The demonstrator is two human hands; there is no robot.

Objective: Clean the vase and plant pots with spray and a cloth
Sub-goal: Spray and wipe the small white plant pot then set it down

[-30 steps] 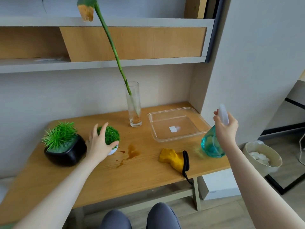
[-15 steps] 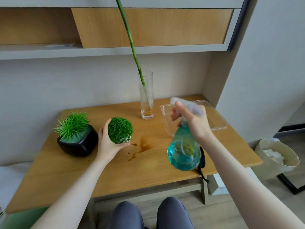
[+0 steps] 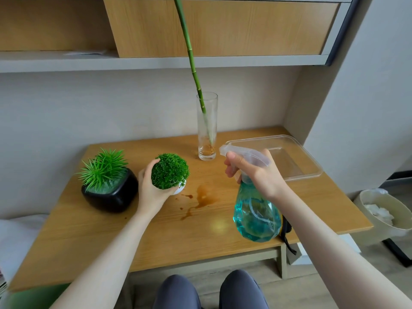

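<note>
A small white pot [image 3: 181, 190] with a round green plant ball [image 3: 170, 171] was held in the left hand [image 3: 151, 192], the fingers and thumb curled round its near-left side, so that it was tipped toward the camera above the left half of the wooden table [image 3: 156, 237]. A teal spray bottle [image 3: 256, 216] was gripped at its neck by the right hand [image 3: 258, 175], fingers wrapped round the neck and trigger, the clear nozzle pointed left toward the small pot; the bottle was held above the table's front right part. A black pot [image 3: 113, 195] with a spiky green plant was seen standing near the left edge, just beside the left hand. A tall glass vase [image 3: 207, 130] with a bamboo stem [image 3: 189, 52] leaning in it stood by the back edge, near the middle. A clear plastic tray [image 3: 298, 161] lay at the back right corner. A brown spill [image 3: 201, 197] was spread on the tabletop between the two hands. Of the yellow cloth [image 3: 282, 224] only a sliver was visible behind the bottle, near the front right edge; a black strap hung over that edge
</note>
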